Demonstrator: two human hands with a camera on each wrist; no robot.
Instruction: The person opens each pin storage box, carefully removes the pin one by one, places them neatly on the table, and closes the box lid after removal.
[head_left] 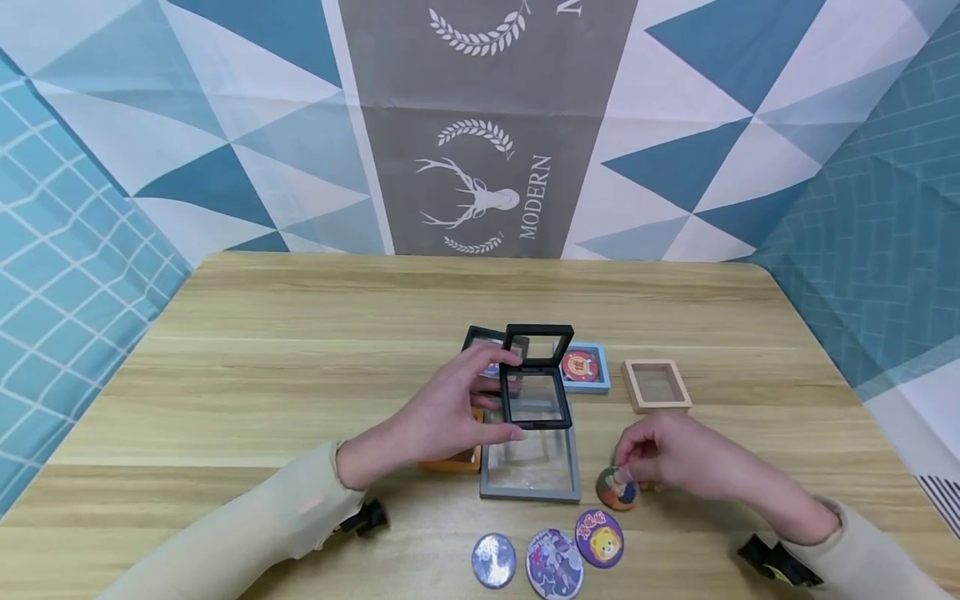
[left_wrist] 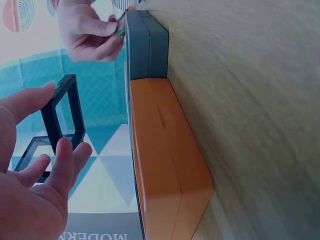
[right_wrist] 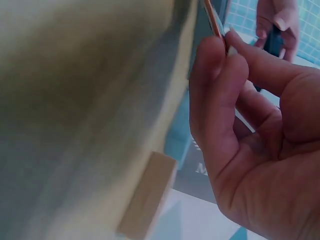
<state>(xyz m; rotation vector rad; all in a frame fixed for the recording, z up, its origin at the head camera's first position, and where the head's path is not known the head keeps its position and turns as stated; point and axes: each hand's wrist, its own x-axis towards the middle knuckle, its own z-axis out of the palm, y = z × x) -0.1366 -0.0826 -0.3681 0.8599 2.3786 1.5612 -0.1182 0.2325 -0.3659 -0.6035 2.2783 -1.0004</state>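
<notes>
I see the left hand (head_left: 456,398) gripping the hinged black frame (head_left: 538,364) by its edges, likely sparing its panes (head_left: 536,396); the right hand (head_left: 675,452) pinches a badge (head_left: 618,495).

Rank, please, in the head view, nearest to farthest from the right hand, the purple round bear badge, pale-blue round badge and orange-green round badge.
1. Orange-green badge, pinched in the right hand.
2. Purple bear badge, left of the hand.
3. Pale-blue badge, farthest left.

Patterned cloths (head_left: 487,108) behind and beside a wooden table (head_left: 322,325) suggest a makeshift booth.
</notes>
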